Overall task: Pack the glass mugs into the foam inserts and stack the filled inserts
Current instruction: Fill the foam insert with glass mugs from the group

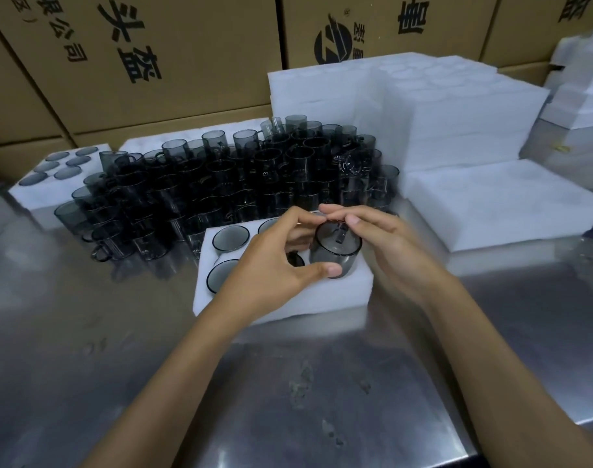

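Glass mug (pixel 335 253), smoky grey, sits part-way down into the front right pocket of the foam insert (pixel 288 298) we have on the steel table (pixel 288 400), its upper half above the foam. From the head view, our left hand (pixel 271 265) curls around it, thumb against the lower wall and fingers reaching to the rim. Our right hand (pixel 389 246) pinches the rim from the far side with curled fingertips. In the same insert we can see 2 seated mugs (pixel 230 238) on the left side and part of another rim behind our left hand. Beyond lies a crowd of loose mugs (pixel 237 184). At the far left a filled insert (pixel 58 184) shows 6 rims. White foam stacks (pixel 457 116) rise at the right, with cardboard cartons (pixel 153 62) behind.
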A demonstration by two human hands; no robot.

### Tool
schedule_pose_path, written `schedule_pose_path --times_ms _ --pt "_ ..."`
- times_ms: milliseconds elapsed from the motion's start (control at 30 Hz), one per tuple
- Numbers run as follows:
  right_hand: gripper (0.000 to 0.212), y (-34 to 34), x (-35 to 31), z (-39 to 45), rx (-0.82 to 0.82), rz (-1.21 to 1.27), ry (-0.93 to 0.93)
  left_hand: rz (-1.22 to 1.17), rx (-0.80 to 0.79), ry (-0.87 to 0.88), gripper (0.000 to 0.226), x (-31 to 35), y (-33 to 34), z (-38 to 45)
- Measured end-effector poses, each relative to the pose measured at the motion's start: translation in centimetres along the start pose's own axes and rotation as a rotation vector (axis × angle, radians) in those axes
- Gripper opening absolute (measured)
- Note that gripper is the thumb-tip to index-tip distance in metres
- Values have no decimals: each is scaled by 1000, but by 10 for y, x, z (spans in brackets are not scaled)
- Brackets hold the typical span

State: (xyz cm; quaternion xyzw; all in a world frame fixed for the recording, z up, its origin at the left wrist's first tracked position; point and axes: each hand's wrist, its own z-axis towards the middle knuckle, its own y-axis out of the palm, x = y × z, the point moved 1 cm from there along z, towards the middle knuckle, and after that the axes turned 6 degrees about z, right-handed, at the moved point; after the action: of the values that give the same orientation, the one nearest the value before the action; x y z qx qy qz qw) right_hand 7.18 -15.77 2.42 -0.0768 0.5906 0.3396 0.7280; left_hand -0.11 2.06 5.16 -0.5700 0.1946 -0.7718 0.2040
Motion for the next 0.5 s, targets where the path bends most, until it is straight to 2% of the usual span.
schedule_pose_path --times_ms 133,500 --pt "26 -1 3 5 25 -94 -20 -23 71 -14 52 -1 6 -1" --pt "23 -1 8 6 125 -220 14 39 77 -21 52 1 7 -4"
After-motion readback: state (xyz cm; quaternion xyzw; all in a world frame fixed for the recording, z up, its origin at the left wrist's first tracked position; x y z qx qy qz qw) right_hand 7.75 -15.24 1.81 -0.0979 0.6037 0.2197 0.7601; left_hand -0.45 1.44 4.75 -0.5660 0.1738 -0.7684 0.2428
